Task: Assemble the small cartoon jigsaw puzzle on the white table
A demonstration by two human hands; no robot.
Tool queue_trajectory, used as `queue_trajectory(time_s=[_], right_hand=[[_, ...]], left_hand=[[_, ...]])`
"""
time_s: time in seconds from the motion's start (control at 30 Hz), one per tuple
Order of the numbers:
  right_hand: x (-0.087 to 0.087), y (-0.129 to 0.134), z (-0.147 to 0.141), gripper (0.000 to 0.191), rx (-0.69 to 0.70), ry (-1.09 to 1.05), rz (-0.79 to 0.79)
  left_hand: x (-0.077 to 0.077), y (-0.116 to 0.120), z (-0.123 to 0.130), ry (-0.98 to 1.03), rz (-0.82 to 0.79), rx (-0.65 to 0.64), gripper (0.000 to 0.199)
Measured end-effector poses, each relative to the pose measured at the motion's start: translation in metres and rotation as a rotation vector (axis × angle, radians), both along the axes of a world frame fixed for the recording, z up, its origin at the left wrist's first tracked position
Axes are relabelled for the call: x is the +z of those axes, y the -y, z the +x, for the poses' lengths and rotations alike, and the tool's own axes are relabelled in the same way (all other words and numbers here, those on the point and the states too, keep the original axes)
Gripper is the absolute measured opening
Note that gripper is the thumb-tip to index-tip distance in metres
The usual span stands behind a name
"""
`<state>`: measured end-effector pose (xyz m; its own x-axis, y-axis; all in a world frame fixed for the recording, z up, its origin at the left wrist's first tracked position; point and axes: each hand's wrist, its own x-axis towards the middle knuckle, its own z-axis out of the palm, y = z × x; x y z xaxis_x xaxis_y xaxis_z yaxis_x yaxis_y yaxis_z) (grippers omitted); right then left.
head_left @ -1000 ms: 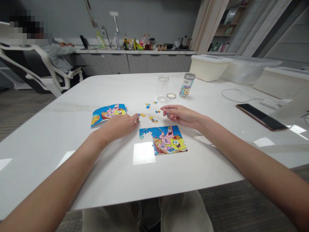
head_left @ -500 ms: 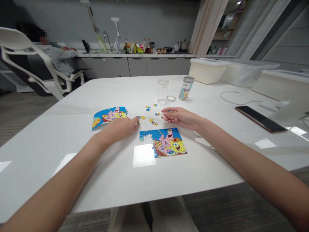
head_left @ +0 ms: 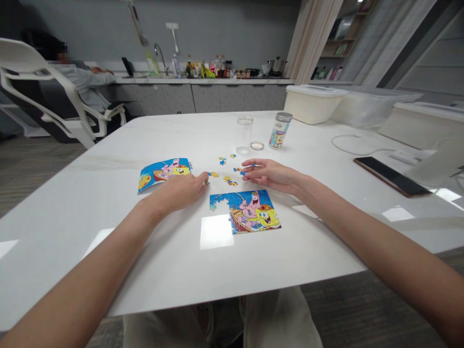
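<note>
Jigsaw puzzle (head_left: 250,212) part-built on counter (head_left: 108,203), loose pieces (head_left: 226,174) scattered just above it. Right hand (head_left: 270,175) has dropped closer, fingers pinching blue piece (head_left: 248,167); left hand (head_left: 177,191) pinching small piece (head_left: 207,183) beside puzzle's upper-left corner.

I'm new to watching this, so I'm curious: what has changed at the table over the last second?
Very little. The camera view has tilted slightly, and the right hand has shifted only a touch, its fingertips still near the loose jigsaw pieces. Nothing is clearly taken or let go. The left hand, part-built SpongeBob puzzle and picture card stay as they were.
</note>
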<state>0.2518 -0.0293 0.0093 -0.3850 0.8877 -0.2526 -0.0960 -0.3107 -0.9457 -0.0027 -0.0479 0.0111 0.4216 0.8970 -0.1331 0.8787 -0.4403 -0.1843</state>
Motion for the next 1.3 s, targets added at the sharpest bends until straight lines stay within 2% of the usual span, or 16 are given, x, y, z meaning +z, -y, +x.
queue_trajectory(time_s=[0.17,0.5,0.63,0.8,0.93,1.17,1.3], right_hand=[[0.0007,0.0008,-0.0011,0.014,0.025,-0.024,0.008],[-0.0002,0.0006,-0.0004,0.030,0.013,-0.036,0.004],[-0.0002,0.0002,-0.0006,0.020,0.019,-0.033,0.000],[-0.0015,-0.0024,0.0000,0.025,0.005,-0.053,0.016],[-0.0014,-0.0028,-0.0006,0.013,-0.012,-0.061,-0.008],[-0.0007,-0.0026,-0.0008,0.008,0.060,-0.065,0.003],[-0.0027,-0.0039,-0.0007,0.005,0.043,-0.073,0.002]], left_hand=[[0.0005,0.0005,0.0001,-0.016,0.040,-0.032,0.031],[-0.0031,0.0005,0.0006,-0.051,0.086,-0.024,0.034],[-0.0015,0.0015,0.0017,-0.038,0.072,-0.024,0.033],[-0.0016,0.0021,0.0022,-0.037,0.076,-0.018,0.035],[-0.0042,0.0002,0.0009,-0.023,0.087,-0.029,0.035],[-0.0053,-0.0013,-0.0008,-0.007,0.088,-0.051,0.036],[-0.0058,-0.0014,-0.0013,-0.015,0.096,-0.048,0.037]])
